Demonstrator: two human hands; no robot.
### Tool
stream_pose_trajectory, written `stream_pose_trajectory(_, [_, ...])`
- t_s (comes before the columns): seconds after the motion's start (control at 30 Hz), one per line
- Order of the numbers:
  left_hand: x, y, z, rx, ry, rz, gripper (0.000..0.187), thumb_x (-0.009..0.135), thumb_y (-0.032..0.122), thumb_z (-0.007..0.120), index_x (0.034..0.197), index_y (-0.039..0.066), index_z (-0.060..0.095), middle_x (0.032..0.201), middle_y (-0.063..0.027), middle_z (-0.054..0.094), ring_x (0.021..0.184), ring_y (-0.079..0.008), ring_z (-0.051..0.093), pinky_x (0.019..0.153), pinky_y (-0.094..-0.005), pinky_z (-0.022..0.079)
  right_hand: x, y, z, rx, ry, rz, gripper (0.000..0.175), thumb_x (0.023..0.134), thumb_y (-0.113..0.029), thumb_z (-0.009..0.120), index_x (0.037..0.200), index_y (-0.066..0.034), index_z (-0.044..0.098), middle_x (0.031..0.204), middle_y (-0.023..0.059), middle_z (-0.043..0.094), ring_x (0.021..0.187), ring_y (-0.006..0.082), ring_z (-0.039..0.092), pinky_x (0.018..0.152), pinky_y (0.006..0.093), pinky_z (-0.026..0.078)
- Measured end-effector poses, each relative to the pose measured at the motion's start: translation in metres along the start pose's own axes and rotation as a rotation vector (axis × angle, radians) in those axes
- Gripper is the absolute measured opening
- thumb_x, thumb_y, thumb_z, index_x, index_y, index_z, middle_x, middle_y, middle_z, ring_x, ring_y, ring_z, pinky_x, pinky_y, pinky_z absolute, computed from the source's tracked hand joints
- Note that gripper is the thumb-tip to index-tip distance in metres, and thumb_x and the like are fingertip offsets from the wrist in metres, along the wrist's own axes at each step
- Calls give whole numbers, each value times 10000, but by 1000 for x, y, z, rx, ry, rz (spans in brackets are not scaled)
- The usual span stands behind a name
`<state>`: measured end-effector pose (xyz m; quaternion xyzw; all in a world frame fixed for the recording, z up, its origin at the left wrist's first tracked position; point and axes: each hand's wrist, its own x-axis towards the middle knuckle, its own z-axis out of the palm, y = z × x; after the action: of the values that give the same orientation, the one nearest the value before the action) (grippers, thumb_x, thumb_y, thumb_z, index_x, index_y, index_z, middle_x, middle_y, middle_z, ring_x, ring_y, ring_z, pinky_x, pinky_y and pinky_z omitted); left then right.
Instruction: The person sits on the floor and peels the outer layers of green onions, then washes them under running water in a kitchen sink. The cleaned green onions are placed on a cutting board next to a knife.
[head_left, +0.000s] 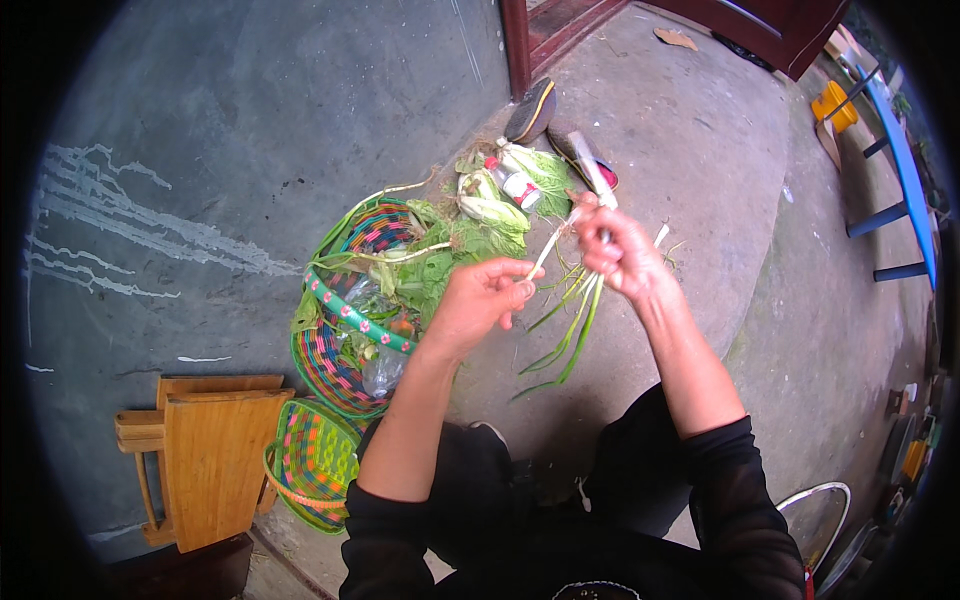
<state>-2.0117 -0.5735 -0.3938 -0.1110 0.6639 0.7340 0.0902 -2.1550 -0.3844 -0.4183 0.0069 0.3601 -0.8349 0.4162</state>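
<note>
My left hand (487, 298) pinches the pale stalk of a scallion (551, 251) between thumb and fingers. The stalk slants up to the fingertips of my right hand (619, 251), where its root end is blurred. My right hand is closed around what looks like a knife (592, 169); its pale blade, smeared by motion, points away from me, and most of the handle is hidden. Below that hand, several scallions (574, 330) with long green leaves appear to lie on the concrete floor. Left of my left hand stands a multicoloured woven basket (319, 360) holding leafy greens (427, 281) and clear plastic.
Napa cabbages (491, 202) and a red-capped plastic bottle (517, 186) lie beyond the basket, near a pair of shoes (531, 112). A smaller green woven basket (319, 457) and a folded wooden stool (225, 457) stand at left, by the grey wall (225, 150). A blue bench (900, 180) is far right.
</note>
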Motion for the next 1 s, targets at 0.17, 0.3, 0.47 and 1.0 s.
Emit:
stream_pose_trajectory(0.17, [-4,0,1,-112,6,-33,243,882,69,635,1110,-12,645,728,-1,567,557,-41,477,492,-182,406,-10,-37,-3,-98,222,-193,128,851,-133,639,852,-15,592,657,8,564,389,17,329,322,196,244])
stream_pose_trajectory(0.3, [2,-6,1,155,103,-35,233,844,85,665,1073,57,687,746,11,584,601,-49,503,500,-225,422,-20,-16,12,-844,126,-148,187,816,-244,694,846,-61,673,712,51,620,557,110,498,483,262,409])
stream_pose_trajectory(0.47, [-2,-10,12,691,313,228,240,813,147,676,1050,115,703,752,-45,580,634,-187,579,576,-337,462,-15,5,23,-1102,186,-149,200,769,-279,688,709,-89,686,749,71,586,1050,273,445,1041,335,246])
stream_pose_trajectory(1.0, [2,-10,17,72,101,53,189,924,193,603,986,29,674,709,-50,593,536,-127,533,540,-252,451,-9,11,17,-866,187,-263,106,791,-139,598,774,-43,636,637,-49,511,608,64,466,560,221,369])
